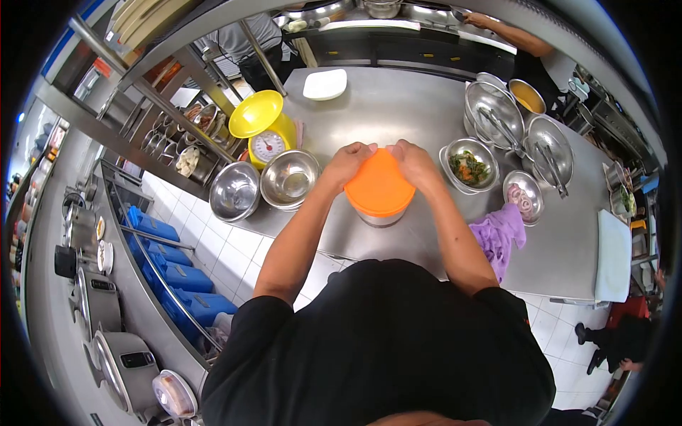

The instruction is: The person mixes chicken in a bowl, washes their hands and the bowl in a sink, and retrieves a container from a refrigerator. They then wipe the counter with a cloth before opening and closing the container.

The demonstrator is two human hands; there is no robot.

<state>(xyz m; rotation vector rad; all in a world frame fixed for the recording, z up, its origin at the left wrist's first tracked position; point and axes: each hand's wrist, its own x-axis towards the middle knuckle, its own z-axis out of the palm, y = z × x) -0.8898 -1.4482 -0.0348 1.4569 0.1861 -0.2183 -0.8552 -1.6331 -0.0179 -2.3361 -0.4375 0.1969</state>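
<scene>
A round container with an orange lid (380,183) stands on the steel table (419,245) in front of me. My left hand (348,165) grips the lid's upper left edge, fingers pressed against it. On the opposite side, my right hand (413,163) holds the lid's upper right edge. The two thumbs come close together at its far rim. Left of the container are two metal bowls (290,179). A glass bowl of greens (469,167) is to the right of my right hand.
A yellow scale (268,144) stands at the left, with a white plate (325,84) behind. At the right are steel bowls with tongs (548,153), sliced onions (521,201) and a purple cloth (499,238). Other people are at the back and far right.
</scene>
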